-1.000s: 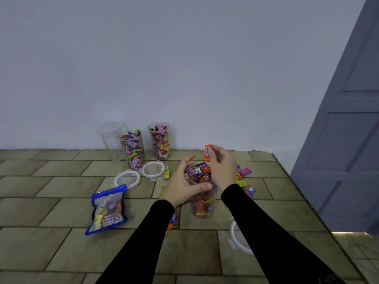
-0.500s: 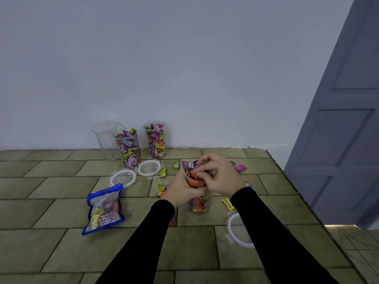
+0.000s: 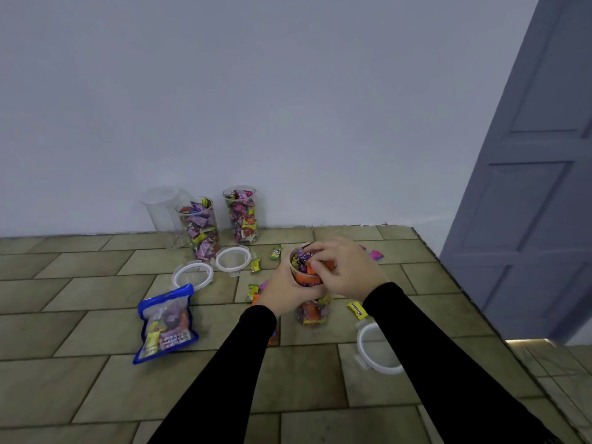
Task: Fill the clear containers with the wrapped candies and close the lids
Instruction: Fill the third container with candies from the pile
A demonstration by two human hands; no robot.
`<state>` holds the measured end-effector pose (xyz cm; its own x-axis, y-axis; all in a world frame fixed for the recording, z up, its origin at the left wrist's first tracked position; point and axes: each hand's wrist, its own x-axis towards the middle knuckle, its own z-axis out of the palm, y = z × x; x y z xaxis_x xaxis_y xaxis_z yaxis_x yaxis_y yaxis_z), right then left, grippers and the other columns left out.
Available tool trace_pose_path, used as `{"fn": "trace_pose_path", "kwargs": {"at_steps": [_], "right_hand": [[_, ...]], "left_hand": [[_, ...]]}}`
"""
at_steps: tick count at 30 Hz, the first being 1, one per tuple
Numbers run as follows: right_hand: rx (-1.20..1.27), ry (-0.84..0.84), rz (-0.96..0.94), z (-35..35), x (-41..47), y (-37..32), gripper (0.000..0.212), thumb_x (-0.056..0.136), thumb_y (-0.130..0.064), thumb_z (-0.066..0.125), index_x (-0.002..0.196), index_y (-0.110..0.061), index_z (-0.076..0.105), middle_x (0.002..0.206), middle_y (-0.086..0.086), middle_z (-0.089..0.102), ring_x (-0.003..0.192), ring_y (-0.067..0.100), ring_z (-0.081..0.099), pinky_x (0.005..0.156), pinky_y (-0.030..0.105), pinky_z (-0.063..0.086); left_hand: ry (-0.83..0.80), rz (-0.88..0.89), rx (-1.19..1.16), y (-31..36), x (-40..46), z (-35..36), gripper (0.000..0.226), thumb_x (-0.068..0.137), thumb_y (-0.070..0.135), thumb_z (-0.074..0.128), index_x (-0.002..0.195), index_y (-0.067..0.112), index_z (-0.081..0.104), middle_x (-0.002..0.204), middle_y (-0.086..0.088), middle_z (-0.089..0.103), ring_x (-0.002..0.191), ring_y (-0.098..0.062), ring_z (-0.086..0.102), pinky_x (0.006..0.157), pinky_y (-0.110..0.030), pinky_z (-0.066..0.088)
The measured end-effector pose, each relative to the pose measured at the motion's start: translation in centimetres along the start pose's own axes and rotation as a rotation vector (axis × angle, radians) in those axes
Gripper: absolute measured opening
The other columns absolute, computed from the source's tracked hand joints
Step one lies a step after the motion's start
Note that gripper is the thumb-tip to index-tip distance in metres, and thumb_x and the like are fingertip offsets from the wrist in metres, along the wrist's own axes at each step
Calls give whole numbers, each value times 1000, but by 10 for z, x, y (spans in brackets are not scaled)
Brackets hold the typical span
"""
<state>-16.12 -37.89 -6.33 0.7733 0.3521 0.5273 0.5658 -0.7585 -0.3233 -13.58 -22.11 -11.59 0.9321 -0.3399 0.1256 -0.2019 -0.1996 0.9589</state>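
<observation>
The left hand (image 3: 285,291) grips the brimming clear cylindrical candy container (image 3: 309,283); the right hand (image 3: 347,270), fingers curled, presses wrapped candies (image 3: 302,256) down, which may spill or tip it.

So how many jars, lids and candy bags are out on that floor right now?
Jars: 4 – one empty, two full by the wall, one held.
Lids: 3 – all off.
Bags: 1 – blue.
Total: 8.
</observation>
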Motion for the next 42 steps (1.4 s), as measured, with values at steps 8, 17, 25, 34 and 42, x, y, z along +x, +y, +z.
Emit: {"fn": "trace_pose_path", "kwargs": {"at_steps": [8,17,25,34,42], "right_hand": [[100,218,109,-10,-8,-1,23,87,-26,57,103,-15,71,106,-5,68,98,8,59,88,20,43],[-209,-612,794,-19,-58,46,6,84,-16,63,88,-16,68,99,5,64,94,20,60,77,26,47],[-304,-759,746,-8,-69,49,39,91,-9,57,130,-5,55,127,11,59,116,24,57,95,29,48],[-338,-763,627,-14,-57,51,28,91,-6,54,117,-5,64,118,13,64,111,26,61,88,31,48],[-388,-480,531,-36,-12,26,24,92,0,47,111,-1,60,116,16,64,109,29,61,82,32,47]], "left_hand": [[-11,-38,15,0,-2,0,84,56,36,91,127,17,49,108,6,72,101,-10,68,92,-37,54],[80,-62,22,-2,-8,9,73,63,26,90,122,27,49,111,13,67,103,-2,63,89,-26,51],[183,-94,24,2,-15,22,87,55,38,92,128,24,46,116,11,64,108,-6,61,90,-26,50],[216,-119,-7,10,-25,30,86,56,38,92,128,31,48,118,13,65,109,-6,62,97,-38,52],[415,-47,5,22,-38,17,72,55,34,93,116,25,57,110,9,69,101,-6,66,90,-29,54]]}}
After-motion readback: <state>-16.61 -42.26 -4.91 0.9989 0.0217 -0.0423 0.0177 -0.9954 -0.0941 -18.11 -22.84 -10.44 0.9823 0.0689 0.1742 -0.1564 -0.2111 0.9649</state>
